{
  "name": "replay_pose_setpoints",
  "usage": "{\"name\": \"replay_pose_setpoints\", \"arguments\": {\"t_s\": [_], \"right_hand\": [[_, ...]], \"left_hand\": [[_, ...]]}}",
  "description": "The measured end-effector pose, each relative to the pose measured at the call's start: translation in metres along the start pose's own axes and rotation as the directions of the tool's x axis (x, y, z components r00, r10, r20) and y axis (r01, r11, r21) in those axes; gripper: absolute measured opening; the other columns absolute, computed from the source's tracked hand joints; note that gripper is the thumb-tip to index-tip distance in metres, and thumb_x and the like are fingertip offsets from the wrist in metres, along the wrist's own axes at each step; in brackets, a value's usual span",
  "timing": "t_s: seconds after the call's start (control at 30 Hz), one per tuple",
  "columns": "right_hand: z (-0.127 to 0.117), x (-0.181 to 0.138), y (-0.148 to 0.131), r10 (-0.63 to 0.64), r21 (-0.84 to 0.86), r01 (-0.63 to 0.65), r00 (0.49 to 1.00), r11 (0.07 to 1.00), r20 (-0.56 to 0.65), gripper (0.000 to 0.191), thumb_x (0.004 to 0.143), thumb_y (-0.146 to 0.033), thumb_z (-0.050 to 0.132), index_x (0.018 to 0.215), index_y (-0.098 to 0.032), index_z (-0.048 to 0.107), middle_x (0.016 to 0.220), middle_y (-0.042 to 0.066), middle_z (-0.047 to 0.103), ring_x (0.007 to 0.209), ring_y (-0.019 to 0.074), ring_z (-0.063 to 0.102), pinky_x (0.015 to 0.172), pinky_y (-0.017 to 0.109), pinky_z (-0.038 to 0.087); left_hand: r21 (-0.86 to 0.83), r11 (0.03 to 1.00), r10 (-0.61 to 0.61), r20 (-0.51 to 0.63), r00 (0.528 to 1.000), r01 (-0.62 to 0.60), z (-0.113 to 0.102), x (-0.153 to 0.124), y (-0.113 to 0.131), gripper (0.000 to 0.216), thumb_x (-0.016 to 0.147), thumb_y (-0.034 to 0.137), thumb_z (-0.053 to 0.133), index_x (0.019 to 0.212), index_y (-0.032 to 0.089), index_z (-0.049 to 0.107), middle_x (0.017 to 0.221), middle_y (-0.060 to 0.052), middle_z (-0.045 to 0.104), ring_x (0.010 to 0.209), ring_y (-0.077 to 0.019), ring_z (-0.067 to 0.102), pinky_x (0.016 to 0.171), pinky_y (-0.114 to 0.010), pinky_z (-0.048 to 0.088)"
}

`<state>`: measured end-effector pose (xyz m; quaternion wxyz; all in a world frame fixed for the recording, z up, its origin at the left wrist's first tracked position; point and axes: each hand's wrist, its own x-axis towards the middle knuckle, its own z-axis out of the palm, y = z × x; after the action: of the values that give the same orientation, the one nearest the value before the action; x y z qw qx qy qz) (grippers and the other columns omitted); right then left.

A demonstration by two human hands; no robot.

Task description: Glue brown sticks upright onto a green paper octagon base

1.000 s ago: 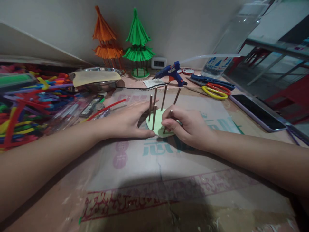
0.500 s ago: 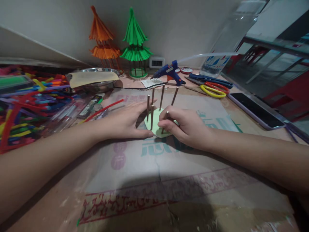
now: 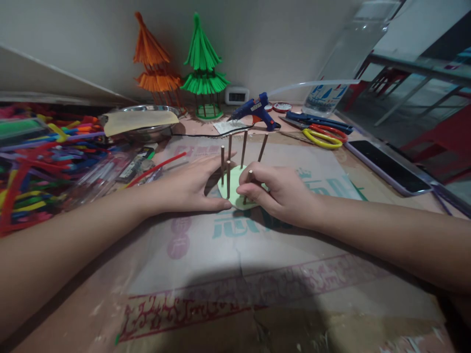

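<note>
A light green flat base [image 3: 235,182] lies on the printed sheet, with several thin brown sticks [image 3: 244,149] standing upright on it. The thumb and fingers of my left hand [image 3: 191,184] curve around the base's left side, the thumb at its near edge; some fingertips are hidden behind the sticks. My right hand [image 3: 272,191] pinches one brown stick [image 3: 249,175] between thumb and forefinger at the base's near right part. The top of that stick shows above my fingers, and its foot meets the base.
Behind stand an orange tower [image 3: 152,54] and a green tower [image 3: 202,59], beside a blue glue gun [image 3: 255,112]. Scissors [image 3: 324,136], a phone [image 3: 388,166] and a large plastic bottle [image 3: 342,63] are at right. Colourful pipe cleaners [image 3: 33,162] and a metal bowl [image 3: 147,128] occupy the left.
The whole view has shifted slightly, so things appear a little further left. Both hands keep the same hold on the base and the stick.
</note>
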<state>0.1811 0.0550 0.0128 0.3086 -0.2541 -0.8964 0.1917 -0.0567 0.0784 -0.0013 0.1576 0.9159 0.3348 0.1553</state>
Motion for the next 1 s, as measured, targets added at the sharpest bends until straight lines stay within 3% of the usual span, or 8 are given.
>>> {"name": "replay_pose_setpoints", "arguments": {"t_s": [0.13, 0.37, 0.57, 0.7, 0.87, 1.0], "right_hand": [[0.0002, 0.0001, 0.0006, -0.010, -0.002, 0.010, 1.000, 1.000, 0.007, 0.029, 0.103, -0.040, 0.050, 0.083, -0.019, 0.054, 0.073, -0.001, 0.059, 0.061, 0.0111, 0.052, 0.060, 0.023, 0.036], [-0.0003, -0.0012, 0.0014, 0.002, 0.036, -0.002, 1.000, 0.999, -0.010, 0.027, 0.102, -0.041, 0.051, 0.085, -0.019, 0.053, 0.074, -0.001, 0.057, 0.062, 0.0112, 0.051, 0.060, 0.024, 0.037], [0.0007, -0.0076, 0.0048, -0.038, 0.215, 0.072, 0.987, 0.974, -0.156, 0.035, 0.103, -0.047, 0.047, 0.126, -0.021, 0.047, 0.071, -0.005, 0.050, 0.058, 0.0119, 0.048, 0.057, 0.026, 0.040], [-0.0039, -0.0092, 0.0021, -0.132, 0.140, 0.165, 0.967, 0.976, -0.217, 0.029, 0.104, -0.038, 0.046, 0.129, -0.024, 0.050, 0.087, 0.000, 0.061, 0.064, 0.0116, 0.052, 0.061, 0.027, 0.045], [-0.0080, -0.0081, -0.0009, -0.205, 0.019, 0.210, 0.968, 0.978, -0.148, 0.023, 0.101, -0.027, 0.050, 0.122, -0.022, 0.058, 0.098, 0.005, 0.068, 0.075, 0.0139, 0.060, 0.066, 0.028, 0.048], [-0.0062, -0.0098, 0.0014, -0.197, 0.041, 0.209, 0.961, 0.977, -0.196, 0.029, 0.099, -0.021, 0.051, 0.128, -0.021, 0.053, 0.091, 0.002, 0.066, 0.070, 0.0122, 0.058, 0.067, 0.027, 0.049]], "left_hand": [[-0.006, 1.000, -0.007, 0.004, 1.000, 0.007, -0.0001, 0.0003, 0.0004, 0.092, 0.082, 0.056, 0.070, 0.157, 0.028, 0.024, 0.160, -0.014, 0.038, 0.141, -0.0359, 0.045, 0.116, -0.050, 0.038], [-0.025, 1.000, 0.004, -0.006, 1.000, -0.004, -0.0016, 0.0008, 0.0031, 0.075, 0.083, 0.053, 0.071, 0.146, 0.026, 0.041, 0.143, -0.012, 0.056, 0.134, -0.0349, 0.051, 0.110, -0.047, 0.043], [-0.072, 0.997, 0.023, 0.007, 1.000, -0.023, -0.0049, 0.0036, 0.0076, 0.067, 0.084, 0.049, 0.070, 0.141, 0.025, 0.044, 0.137, -0.011, 0.059, 0.126, -0.0316, 0.056, 0.106, -0.046, 0.045], [-0.079, 0.996, 0.030, 0.016, 0.999, -0.029, -0.0060, 0.0039, 0.0082, 0.071, 0.084, 0.047, 0.070, 0.144, 0.022, 0.042, 0.146, -0.014, 0.053, 0.132, -0.0329, 0.052, 0.111, -0.047, 0.042], [-0.010, 1.000, -0.015, 0.004, 1.000, 0.015, -0.0034, 0.0017, 0.0055, 0.087, 0.081, 0.054, 0.071, 0.151, 0.019, 0.033, 0.158, -0.018, 0.040, 0.144, -0.0362, 0.041, 0.118, -0.052, 0.034], [-0.031, 0.999, 0.016, -0.011, 1.000, -0.017, -0.0015, 0.0019, 0.0036, 0.079, 0.082, 0.054, 0.071, 0.148, 0.023, 0.038, 0.152, -0.014, 0.048, 0.137, -0.0343, 0.049, 0.114, -0.049, 0.041]]}}
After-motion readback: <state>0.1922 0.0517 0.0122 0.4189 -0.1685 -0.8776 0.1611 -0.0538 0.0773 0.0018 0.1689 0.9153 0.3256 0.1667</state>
